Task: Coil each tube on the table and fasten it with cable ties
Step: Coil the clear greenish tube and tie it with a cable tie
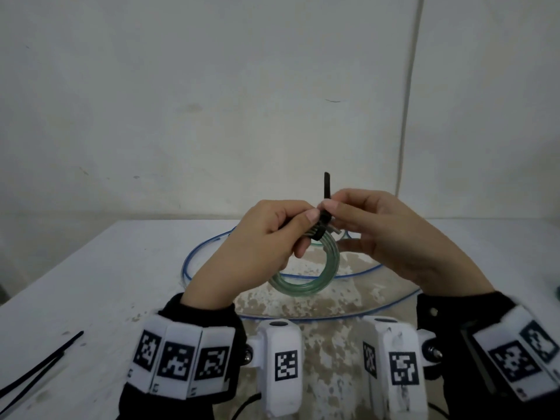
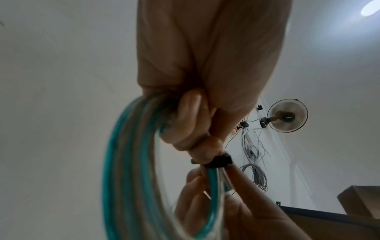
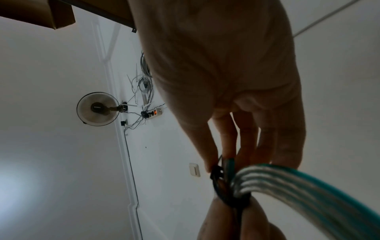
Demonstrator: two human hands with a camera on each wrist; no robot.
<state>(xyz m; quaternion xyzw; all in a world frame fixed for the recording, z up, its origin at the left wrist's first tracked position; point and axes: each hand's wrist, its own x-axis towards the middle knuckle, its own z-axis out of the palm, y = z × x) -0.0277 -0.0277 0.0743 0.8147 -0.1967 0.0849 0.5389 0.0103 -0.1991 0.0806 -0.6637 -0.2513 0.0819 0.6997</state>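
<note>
A small coil of clear green tube [image 1: 306, 283] hangs above the table, held up between both hands. A black cable tie [image 1: 322, 225] is wrapped round the coil's top, its tail sticking straight up. My left hand [image 1: 266, 241] grips the coil beside the tie, thumb on top. My right hand [image 1: 363, 225] pinches the tie with thumb and forefinger. The left wrist view shows the coil [image 2: 131, 170] and the tie band [image 2: 219, 160] close up. The coil [image 3: 298, 191] and the tie [image 3: 222, 183] also show in the right wrist view.
A long clear blue tube [image 1: 212, 253] lies in wide loose loops on the white table [image 1: 91, 283] under the hands. Two spare black cable ties [image 1: 39, 368] lie at the near left. A wall stands behind the table.
</note>
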